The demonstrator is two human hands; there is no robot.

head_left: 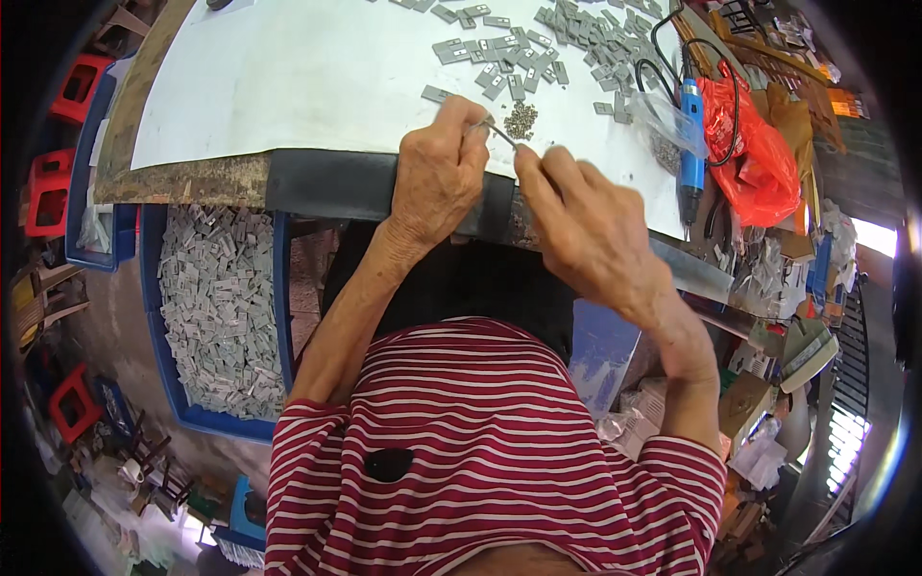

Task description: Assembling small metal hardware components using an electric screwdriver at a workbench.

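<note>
My left hand [440,173] is closed in a pinch at the table's front edge, and what its fingertips hold is too small to make out. From the right, my right hand [591,221] grips a thin metal tool [501,132], whose tip reaches the left fingertips. Just beyond lies a small heap of tiny metal screws or similar bits [521,121] on the white sheet [288,86]. A single flat grey piece [435,93] rests just past my left hand. Many more grey pieces [504,58], some with a small hole, are scattered farther back.
A blue electric screwdriver [691,144] with a black cable hangs at the table's right, beside a red plastic bag [754,149]. Down on the left stands a blue crate [284,326] full of grey pieces. Red stools [48,192] stand farther left.
</note>
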